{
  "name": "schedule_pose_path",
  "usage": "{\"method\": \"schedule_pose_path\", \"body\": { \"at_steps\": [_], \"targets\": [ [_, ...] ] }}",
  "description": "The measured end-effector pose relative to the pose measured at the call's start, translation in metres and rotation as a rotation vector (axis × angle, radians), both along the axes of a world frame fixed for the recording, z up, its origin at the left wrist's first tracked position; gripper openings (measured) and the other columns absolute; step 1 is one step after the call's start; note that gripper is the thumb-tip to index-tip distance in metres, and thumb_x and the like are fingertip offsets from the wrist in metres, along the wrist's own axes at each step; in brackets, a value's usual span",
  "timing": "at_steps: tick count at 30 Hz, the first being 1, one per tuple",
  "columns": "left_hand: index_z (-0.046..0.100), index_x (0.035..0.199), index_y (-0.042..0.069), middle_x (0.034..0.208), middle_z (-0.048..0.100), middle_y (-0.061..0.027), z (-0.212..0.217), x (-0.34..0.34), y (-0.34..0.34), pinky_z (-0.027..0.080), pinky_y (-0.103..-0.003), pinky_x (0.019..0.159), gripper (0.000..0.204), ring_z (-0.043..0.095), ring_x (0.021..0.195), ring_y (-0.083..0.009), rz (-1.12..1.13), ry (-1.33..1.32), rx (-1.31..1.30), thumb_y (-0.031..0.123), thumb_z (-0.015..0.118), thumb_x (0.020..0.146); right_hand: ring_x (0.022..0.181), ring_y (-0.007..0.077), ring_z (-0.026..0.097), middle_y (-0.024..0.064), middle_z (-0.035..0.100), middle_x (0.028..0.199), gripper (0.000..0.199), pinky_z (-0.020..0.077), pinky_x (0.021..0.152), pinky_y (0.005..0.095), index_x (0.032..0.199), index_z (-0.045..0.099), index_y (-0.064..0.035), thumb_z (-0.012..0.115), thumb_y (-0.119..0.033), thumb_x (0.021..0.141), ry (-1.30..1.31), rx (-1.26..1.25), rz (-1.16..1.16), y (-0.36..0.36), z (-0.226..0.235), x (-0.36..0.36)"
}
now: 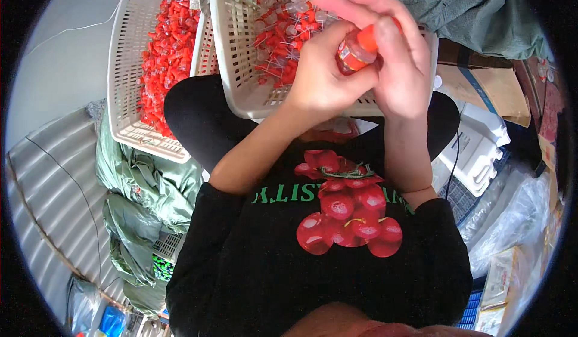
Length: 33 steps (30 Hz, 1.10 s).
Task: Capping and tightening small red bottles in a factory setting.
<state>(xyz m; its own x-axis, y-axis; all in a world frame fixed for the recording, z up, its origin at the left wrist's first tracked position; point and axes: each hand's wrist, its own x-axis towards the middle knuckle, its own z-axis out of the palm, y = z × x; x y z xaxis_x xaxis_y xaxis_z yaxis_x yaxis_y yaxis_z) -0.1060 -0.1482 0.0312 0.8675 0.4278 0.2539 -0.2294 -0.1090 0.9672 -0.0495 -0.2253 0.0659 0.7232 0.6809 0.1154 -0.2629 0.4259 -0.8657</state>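
Over the right part of a white slotted plastic basket (247, 104), inward of its near edge: small reddish translucent bottle (353, 59) with orange-red cap (366, 37) and printed label, tilted. Left hand (319, 75): fingers wrapped around bottle body. Right hand (402, 75): thumb at cap, other fingers extended past it; cannot tell whether they grip. Toward basket's left edge: red pieces with thin white sticks (280, 66). Beside that edge: second white slotted basket (150, 143), heaped with small red pieces (171, 48).

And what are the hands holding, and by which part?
A small, see-through bottle with an orange-red cap: the left hand grips its body; the right hand is at its cap.
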Motion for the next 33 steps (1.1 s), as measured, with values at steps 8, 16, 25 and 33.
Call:
{"method": "schedule_pose_path", "body": {
  "at_steps": [8, 16, 25, 33],
  "targets": [
    [0.050, 0.083, -0.002, 0.056, 0.049, -0.0052, 0.004, -0.006, 0.009, 0.036, -0.023, 0.045, 0.021, 0.045, 0.045, -0.0148, -1.016, -0.002, -1.682, 0.009, 0.057, 0.067, 0.099, 0.0289, 0.054, 0.0252, 0.047, 0.116, 0.039, 0.0409, 0.087, 0.0333, 0.119, 0.036, 0.0106, 0.044, -0.006, 0.085, 0.364, 0.604, 0.350, 0.023, 0.003, -0.009],
    [0.048, 0.079, -0.002, 0.053, 0.044, -0.0037, 0.021, 0.007, 0.003, 0.034, -0.024, 0.040, 0.019, 0.045, 0.044, -0.0150, 0.210, -0.301, 0.362, 0.010, 0.056, 0.066, 0.092, 0.0241, 0.057, 0.0201, 0.058, 0.099, 0.033, 0.0417, 0.085, 0.0321, 0.111, 0.046, 0.0069, 0.051, -0.002, 0.080, -0.373, -0.315, -0.144, -0.019, 0.043, -0.005],
    [0.053, 0.086, -0.002, 0.065, 0.057, -0.0104, 0.043, -0.016, -0.010, 0.047, -0.029, 0.053, 0.029, 0.059, 0.057, -0.0216, -0.035, -0.164, 0.222, 0.007, 0.065, 0.061, 0.084, 0.0218, 0.060, 0.0174, 0.061, 0.091, 0.034, 0.0428, 0.082, 0.0324, 0.106, 0.051, 0.0058, 0.055, 0.004, 0.073, -0.674, -0.168, -0.234, -0.031, 0.041, -0.007],
    [0.055, 0.090, 0.000, 0.074, 0.059, -0.0089, 0.024, -0.028, 0.010, 0.047, -0.027, 0.060, 0.023, 0.057, 0.066, -0.0143, 0.158, 0.063, 0.474, 0.004, 0.059, 0.068, 0.084, 0.0192, 0.060, 0.0183, 0.061, 0.092, 0.027, 0.0440, 0.082, 0.0291, 0.107, 0.050, 0.0049, 0.047, -0.002, 0.081, -0.222, -0.358, -0.046, -0.016, 0.039, -0.018]
  ]
}}
